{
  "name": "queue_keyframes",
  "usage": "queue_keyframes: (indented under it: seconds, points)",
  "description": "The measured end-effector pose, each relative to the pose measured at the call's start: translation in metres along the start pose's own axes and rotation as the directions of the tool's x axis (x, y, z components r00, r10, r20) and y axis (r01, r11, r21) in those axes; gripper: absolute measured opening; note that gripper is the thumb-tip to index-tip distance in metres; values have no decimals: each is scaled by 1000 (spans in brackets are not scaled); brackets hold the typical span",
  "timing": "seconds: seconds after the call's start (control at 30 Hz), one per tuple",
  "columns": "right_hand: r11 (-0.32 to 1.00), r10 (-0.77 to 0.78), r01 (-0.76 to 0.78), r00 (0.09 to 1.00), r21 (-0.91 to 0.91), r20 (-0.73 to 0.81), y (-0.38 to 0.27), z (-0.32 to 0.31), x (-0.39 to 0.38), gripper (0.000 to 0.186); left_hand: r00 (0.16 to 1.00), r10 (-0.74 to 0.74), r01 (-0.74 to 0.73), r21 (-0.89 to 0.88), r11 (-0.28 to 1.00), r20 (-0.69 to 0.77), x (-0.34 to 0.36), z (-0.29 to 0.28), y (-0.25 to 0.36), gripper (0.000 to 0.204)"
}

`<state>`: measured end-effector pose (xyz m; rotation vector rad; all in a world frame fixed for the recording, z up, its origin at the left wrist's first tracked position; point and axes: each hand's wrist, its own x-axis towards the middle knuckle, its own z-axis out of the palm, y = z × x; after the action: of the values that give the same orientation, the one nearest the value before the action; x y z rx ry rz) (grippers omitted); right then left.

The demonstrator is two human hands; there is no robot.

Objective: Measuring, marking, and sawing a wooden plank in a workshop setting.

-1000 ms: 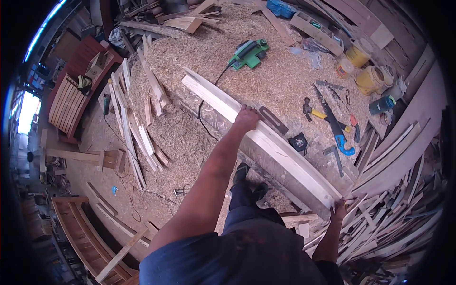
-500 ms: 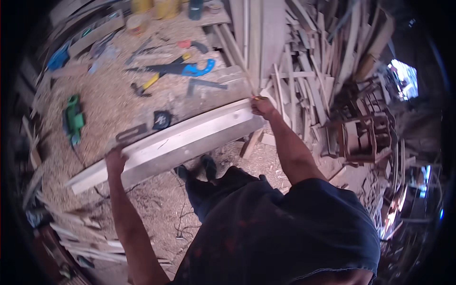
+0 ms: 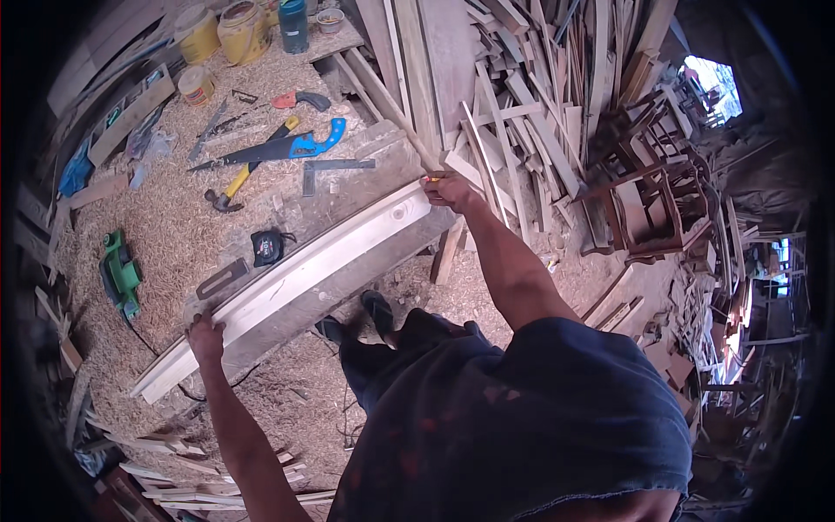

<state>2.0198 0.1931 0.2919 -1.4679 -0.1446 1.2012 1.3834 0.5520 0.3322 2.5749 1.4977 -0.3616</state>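
Observation:
A long pale timber (image 3: 310,267) lies diagonally along a rough plank bench (image 3: 365,271). My left hand (image 3: 205,329) grips its upper edge toward the left end. My right hand (image 3: 444,193) is closed at the far right end, with a small yellow item in its fingers, too small to name. Just beyond the timber lie a black tape measure (image 3: 268,248), a dark slotted metal piece (image 3: 220,279), a metal square (image 3: 317,174), a blue-handled saw (image 3: 309,144), a yellow-handled hammer (image 3: 235,187) and an orange-and-black handled tool (image 3: 300,102).
A green electric planer (image 3: 120,270) with a cord sits on shavings at left. Yellow buckets (image 3: 243,36) and a teal container (image 3: 293,26) stand at the back. Piled offcuts (image 3: 531,130) and stacked wooden furniture frames (image 3: 648,209) fill the right, more strips (image 3: 174,487) the lower left.
The view has swung round toward the right, so the timber now slants upward to the right. My left hand sits nearer the timber's left end; my right hand stays at the other end.

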Motion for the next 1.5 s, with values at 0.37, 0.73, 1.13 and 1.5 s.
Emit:
queue_keyframes:
  seconds: [0.37,0.73,1.13,1.5]
  points:
    - [999,-1,-2,998,-41,-68,0,15,-6,13,998,-1,-1,-24,1000,-55,-14,8,-11,52]
    - [998,38,-32,991,49,-131,-2,23,-26,10,1000,-17,17,-14,1000,-19,-5,2,3,47]
    - [990,-21,52,975,135,-222,17,-12,2,28,996,89,-88,40,995,-21,1,-13,21,67]
    - [929,-143,236,939,285,-312,30,-39,20,29,986,160,-160,11,987,-52,9,-15,53,51]
